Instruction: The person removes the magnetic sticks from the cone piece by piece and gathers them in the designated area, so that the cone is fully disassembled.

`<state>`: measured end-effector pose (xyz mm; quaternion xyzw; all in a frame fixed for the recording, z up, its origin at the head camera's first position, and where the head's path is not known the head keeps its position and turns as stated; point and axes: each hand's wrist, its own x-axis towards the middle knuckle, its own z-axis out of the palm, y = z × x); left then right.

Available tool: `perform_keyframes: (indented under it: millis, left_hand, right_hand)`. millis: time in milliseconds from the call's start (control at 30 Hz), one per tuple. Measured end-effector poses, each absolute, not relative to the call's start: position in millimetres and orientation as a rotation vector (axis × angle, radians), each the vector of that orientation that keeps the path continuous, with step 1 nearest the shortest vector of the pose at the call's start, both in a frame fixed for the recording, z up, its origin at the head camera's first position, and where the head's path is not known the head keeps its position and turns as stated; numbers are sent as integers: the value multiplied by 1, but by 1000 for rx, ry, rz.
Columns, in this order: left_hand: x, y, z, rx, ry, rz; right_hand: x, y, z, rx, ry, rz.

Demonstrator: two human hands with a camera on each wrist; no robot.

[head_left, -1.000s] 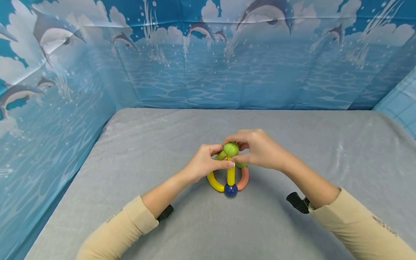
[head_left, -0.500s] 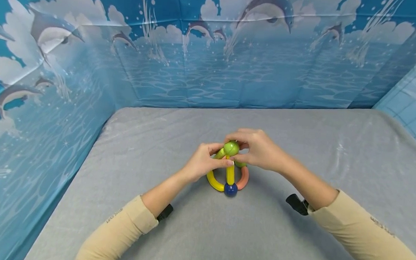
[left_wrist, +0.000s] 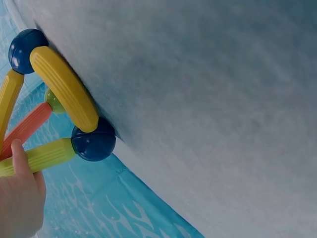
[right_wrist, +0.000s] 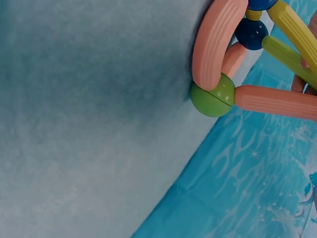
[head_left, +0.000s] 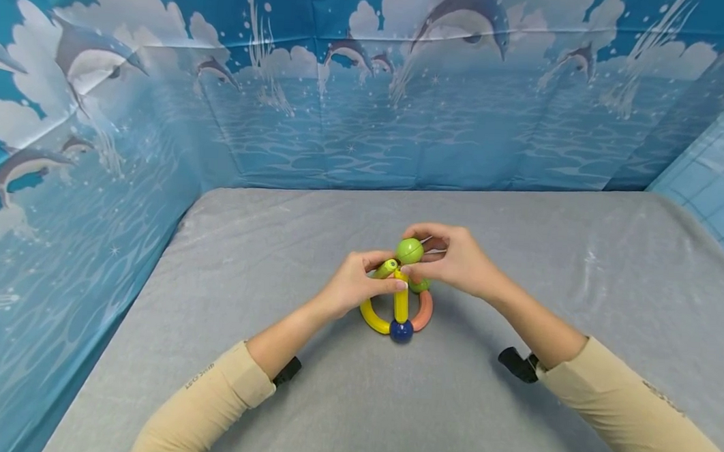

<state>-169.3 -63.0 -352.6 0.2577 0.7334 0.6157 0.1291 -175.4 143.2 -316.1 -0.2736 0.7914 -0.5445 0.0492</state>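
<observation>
A frame of toy rods and balls stands on the grey cloth. Its base joins a curved yellow rod [head_left: 374, 317], a curved salmon rod [head_left: 424, 311], a blue ball [head_left: 401, 331] and a lower green ball [right_wrist: 213, 101]. A straight yellow rod [head_left: 400, 306], a straight green rod [left_wrist: 49, 157] and a straight salmon rod [right_wrist: 277, 101] lean inward from the base. My left hand [head_left: 348, 285] pinches these leaning rods near their tops. Above them, my right hand [head_left: 461, 264] grips an upper green ball [head_left: 410, 251] between thumb and fingers. The green rod's end shows uncovered beside that ball.
Grey cloth [head_left: 340, 402] covers the wide surface around the frame. Blue curtains with dolphins [head_left: 367, 131] rise behind it and at the left. A black wrist camera [head_left: 517, 365] sits under the right forearm, another [head_left: 287, 371] under the left.
My right hand has moved slightly up and right with the upper green ball, lifting it off the green rod's end. My left hand and the base have stayed in place.
</observation>
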Motion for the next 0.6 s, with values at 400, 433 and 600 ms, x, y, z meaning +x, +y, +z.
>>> perform_keyframes:
  millis: [400, 433, 600]
  left_hand:
    - [-168, -62, -350, 731, 2185, 1735]
    - [-168, -62, -350, 731, 2186, 1735]
    - [-167, -61, -349, 714, 2195, 1728]
  right_hand:
    - [-177, 144, -320, -574, 2171, -1891]
    - [-177, 144, -320, -574, 2161, -1898]
    - [-177, 146, -318, -588, 2138, -1905]
